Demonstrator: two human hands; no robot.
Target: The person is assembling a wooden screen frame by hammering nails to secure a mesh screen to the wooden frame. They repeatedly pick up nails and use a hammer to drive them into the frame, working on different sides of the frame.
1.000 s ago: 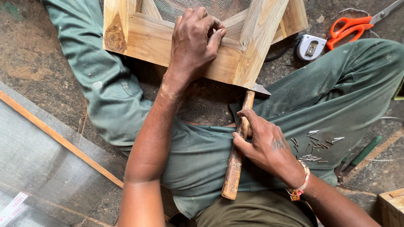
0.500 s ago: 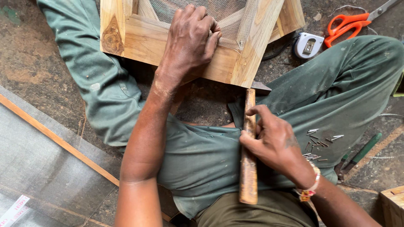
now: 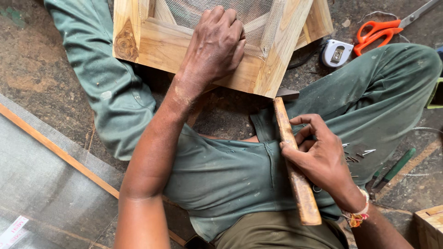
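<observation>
My left hand [image 3: 216, 44] lies flat on the near rail of a wooden frame [image 3: 157, 44] covered with wire mesh [image 3: 194, 11], fingers pressing the mesh edge. My right hand [image 3: 318, 157] grips the wooden handle of a hammer [image 3: 295, 170] that lies across my lap; its metal head [image 3: 287, 94] sits just under the frame's corner. Several small nails [image 3: 357, 154] rest on my green trouser leg beside the right hand.
A tape measure [image 3: 337, 53] and orange-handled scissors [image 3: 378, 32] lie on the dirt floor at upper right. A green-handled tool [image 3: 397, 165] lies by my right leg. A mesh sheet with a wooden strip [image 3: 55, 150] is at left, a wooden block [image 3: 429, 226] at bottom right.
My right hand has slid along the hammer handle, which now points more steeply toward my body. The left hand stays on the frame; the view has shifted slightly.
</observation>
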